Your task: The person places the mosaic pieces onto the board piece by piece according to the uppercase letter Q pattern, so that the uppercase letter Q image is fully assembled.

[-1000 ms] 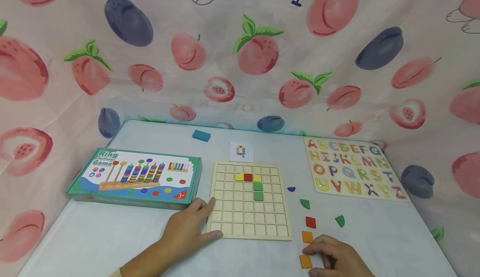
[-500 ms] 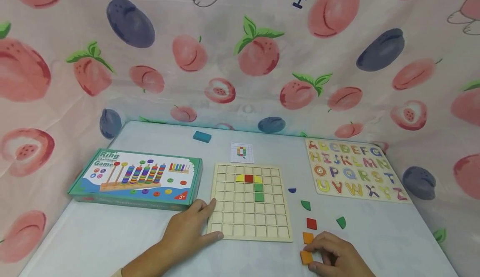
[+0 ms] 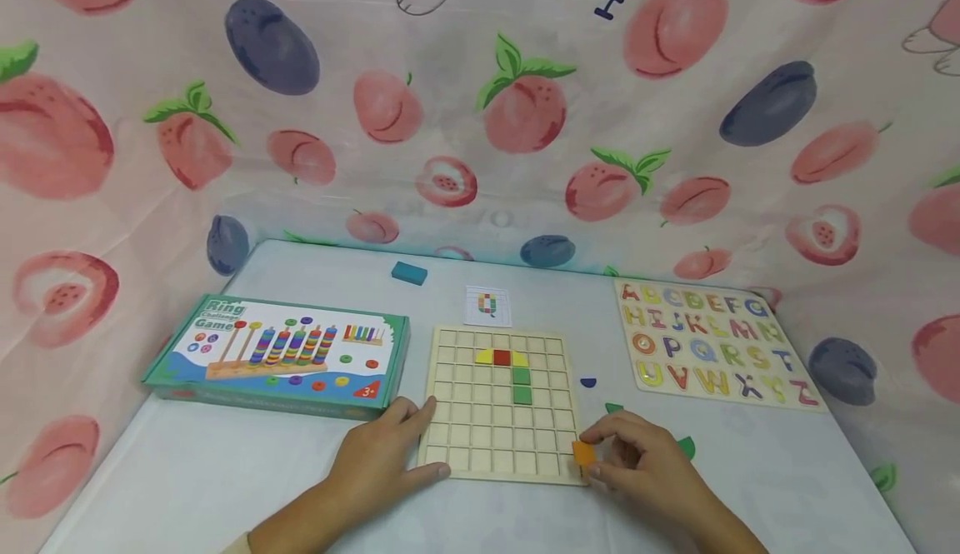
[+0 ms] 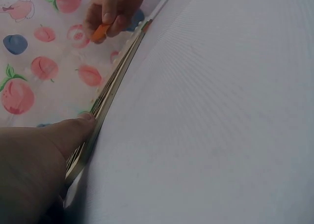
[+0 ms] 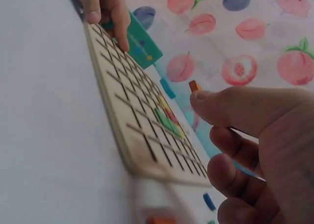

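Note:
My right hand point(image 3: 654, 464) pinches an orange square tile point(image 3: 582, 453) between thumb and finger, just above the near right corner of a wooden grid board point(image 3: 480, 437). In the right wrist view the tile point(image 5: 195, 86) pokes out past the thumb tip. My left hand point(image 3: 381, 456) rests at the board's left side, its thumb by the near corner and fingers along the edge. On the board, a red square point(image 3: 502, 357) lies between two yellow rounded tiles point(image 3: 484, 357). Below the right one run two green squares point(image 3: 522, 385).
A pattern card point(image 3: 487, 306) and a teal block point(image 3: 409, 272) lie beyond the board. Right of it are a blue half-round tile point(image 3: 588, 382) and green tiles point(image 3: 686, 447). A ring game box point(image 3: 277, 354) lies left, an alphabet board point(image 3: 712, 346) at far right.
My right hand has taken hold of the nearest orange tile and carried it up and left to the board's corner. It now covers the loose red tile. The left hand stays put.

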A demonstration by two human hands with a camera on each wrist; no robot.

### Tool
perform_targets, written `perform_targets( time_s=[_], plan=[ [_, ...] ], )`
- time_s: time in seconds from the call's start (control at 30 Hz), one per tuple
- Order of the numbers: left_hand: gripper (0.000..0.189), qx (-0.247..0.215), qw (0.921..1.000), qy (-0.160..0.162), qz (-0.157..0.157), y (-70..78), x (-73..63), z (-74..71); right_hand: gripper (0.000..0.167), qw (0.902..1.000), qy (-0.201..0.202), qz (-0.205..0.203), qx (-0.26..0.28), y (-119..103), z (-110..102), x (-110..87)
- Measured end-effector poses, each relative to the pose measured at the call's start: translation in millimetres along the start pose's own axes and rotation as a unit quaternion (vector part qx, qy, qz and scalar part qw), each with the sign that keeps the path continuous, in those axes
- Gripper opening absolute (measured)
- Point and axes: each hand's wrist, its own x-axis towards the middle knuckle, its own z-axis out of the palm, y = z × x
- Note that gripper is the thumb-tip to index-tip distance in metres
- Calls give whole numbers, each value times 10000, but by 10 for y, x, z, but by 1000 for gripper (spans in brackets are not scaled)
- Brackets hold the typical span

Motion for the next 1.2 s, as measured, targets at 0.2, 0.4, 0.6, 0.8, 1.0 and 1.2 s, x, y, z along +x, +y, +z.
perform_targets(
  time_s=[0.2,0.4,0.6,0.8,1.0,1.2],
  plan=[
    [88,-48,10000,-23,19,22,9,-12,29,9997,111,194,-50,-90,133,385],
    [88,-49,10000,26,15,26,5,-7,27,9972,86,713,184,-151,287,714],
    [89,-51,10000,-5,-14,27,6,-12,29,9950,378,901,220,-172,441,951],
    [89,-32,10000,-35,-8,19,9,-10,25,9976,459,523,-60,-207,584,1139],
    [88,-65,10000,-31,16,11,-3,-15,26,9972,449,457,-394,-255,764,1276],
    [88,-74,9999,13,75,7,3,-8,25,9930,519,236,-1032,-291,891,1338]
  ],
)
